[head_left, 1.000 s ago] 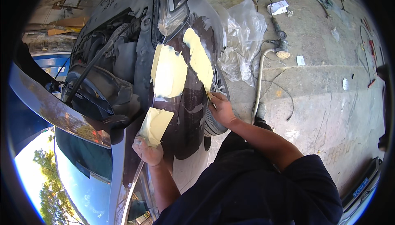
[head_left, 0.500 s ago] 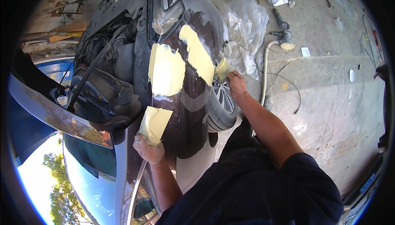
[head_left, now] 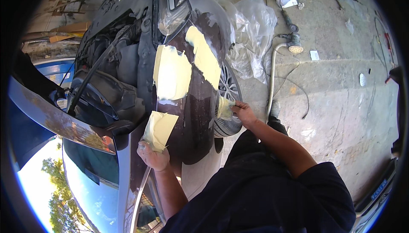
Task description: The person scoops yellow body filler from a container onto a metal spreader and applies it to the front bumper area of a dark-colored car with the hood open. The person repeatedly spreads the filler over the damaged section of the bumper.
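Observation:
Over the top of a dark car fender [head_left: 198,122], my left hand [head_left: 154,156] is closed on the lower end of a flat putty board [head_left: 160,128] covered in pale yellow filler. My right hand [head_left: 245,113] pinches a thin, filler-smeared spreader [head_left: 225,107] beside the wheel arch, in front of the tire. Two broad patches of the same filler lie on the fender: one patch [head_left: 172,73] along its upper edge, the other patch [head_left: 202,58] sloping down toward the wheel [head_left: 228,86]. Bare dark and grey sanded areas show around them.
The raised hood [head_left: 59,113] and open engine bay [head_left: 115,71] are at the left. On the concrete floor to the right lie crumpled plastic sheeting [head_left: 253,33], a sander [head_left: 295,45] with a pale hose [head_left: 271,79], a cord and scraps of paper.
My right hand has moved toward me and slightly left with the spreader, from beside the wheel's rim to lower along the wheel arch. My left hand and the putty board stay almost still.

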The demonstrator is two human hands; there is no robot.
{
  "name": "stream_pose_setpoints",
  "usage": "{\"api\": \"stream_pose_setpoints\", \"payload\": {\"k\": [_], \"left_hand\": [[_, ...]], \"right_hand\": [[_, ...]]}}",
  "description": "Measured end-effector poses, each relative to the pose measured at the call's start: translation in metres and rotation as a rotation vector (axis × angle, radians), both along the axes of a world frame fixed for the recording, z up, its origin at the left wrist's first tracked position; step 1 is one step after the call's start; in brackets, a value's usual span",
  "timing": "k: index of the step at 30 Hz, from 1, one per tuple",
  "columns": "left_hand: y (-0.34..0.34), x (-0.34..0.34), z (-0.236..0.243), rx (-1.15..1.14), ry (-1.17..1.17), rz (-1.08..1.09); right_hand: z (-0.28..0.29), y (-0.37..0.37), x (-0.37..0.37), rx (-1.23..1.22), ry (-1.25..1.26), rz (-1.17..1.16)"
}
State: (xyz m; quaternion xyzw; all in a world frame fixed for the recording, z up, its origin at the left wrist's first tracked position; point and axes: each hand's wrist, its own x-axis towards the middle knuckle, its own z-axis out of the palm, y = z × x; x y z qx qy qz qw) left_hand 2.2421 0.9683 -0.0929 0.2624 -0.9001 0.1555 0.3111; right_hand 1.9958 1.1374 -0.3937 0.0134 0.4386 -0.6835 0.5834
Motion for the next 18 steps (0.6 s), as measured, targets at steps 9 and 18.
{"api": "stream_pose_setpoints", "payload": {"k": [9, 18], "left_hand": [[-0.002, 0.002, -0.002, -0.016, -0.031, 0.003], [0.000, 0.005, -0.007, 0.018, 0.009, -0.005]], "right_hand": [[0.051, -0.075, -0.090, 0.288, 0.717, -0.124], [0.076, -0.108, -0.074, 0.410, 1.091, -0.280]]}}
